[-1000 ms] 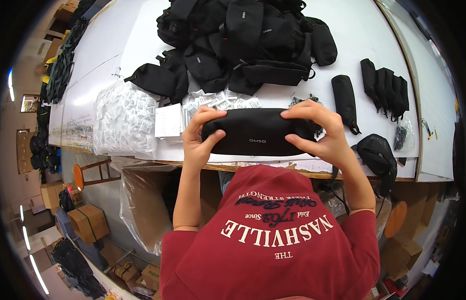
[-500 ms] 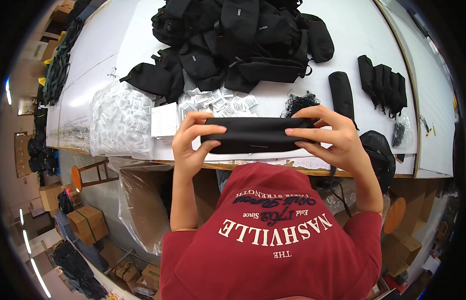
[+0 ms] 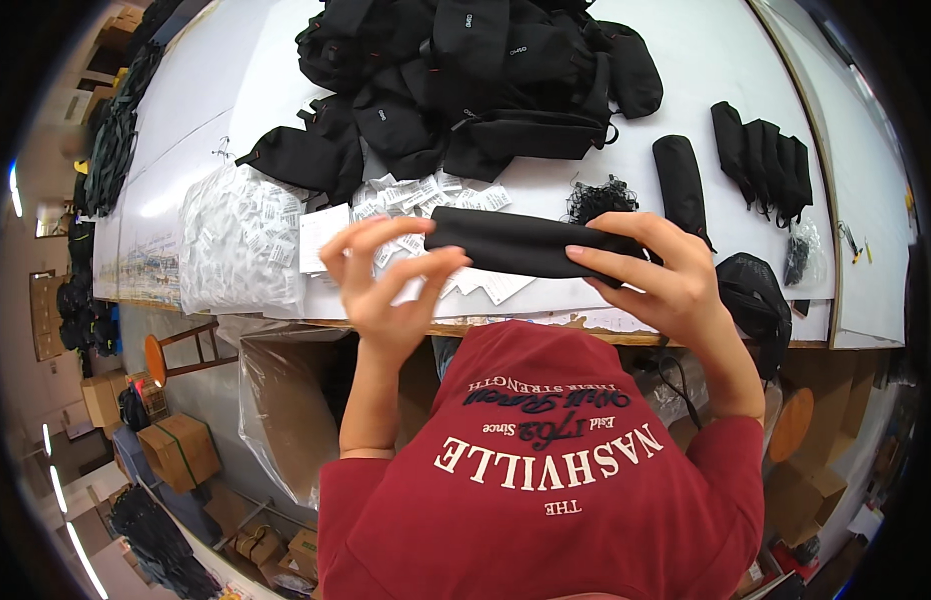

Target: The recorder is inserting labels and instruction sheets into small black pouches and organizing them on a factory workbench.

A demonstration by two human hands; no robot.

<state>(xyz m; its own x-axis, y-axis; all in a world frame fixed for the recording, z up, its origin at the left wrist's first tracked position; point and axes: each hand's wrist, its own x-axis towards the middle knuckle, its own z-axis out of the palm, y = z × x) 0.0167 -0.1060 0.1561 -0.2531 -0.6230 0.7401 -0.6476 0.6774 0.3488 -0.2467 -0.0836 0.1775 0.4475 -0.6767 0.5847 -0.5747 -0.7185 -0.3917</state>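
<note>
A long black fabric pouch [image 3: 526, 243] is held level above the near edge of the table. My right hand [image 3: 676, 265] grips its right end, thumb and fingers on either side. At the other end, my left hand [image 3: 391, 275] has its fingers spread and slightly blurred, the tips beside or just touching the pouch. Behind the pouch lie loose white printed tags [image 3: 426, 195] and a tangle of thin black cords [image 3: 599, 203]. A big heap of black pouches [image 3: 486, 90] covers the far middle of the table.
A clear bag of white tags [image 3: 243, 240] sits at the left. On the right are a single black pouch [image 3: 681, 185], a row of several more [image 3: 761, 160], and a black mesh bag [image 3: 754, 300] by the edge. Below stand a wooden stool [image 3: 166, 360] and cardboard boxes [image 3: 179, 450].
My left hand has loosened from the pouch's left end and moved slightly left, fingers spreading. The pouch has risen and tilted, its left end higher; my right hand keeps its grip.
</note>
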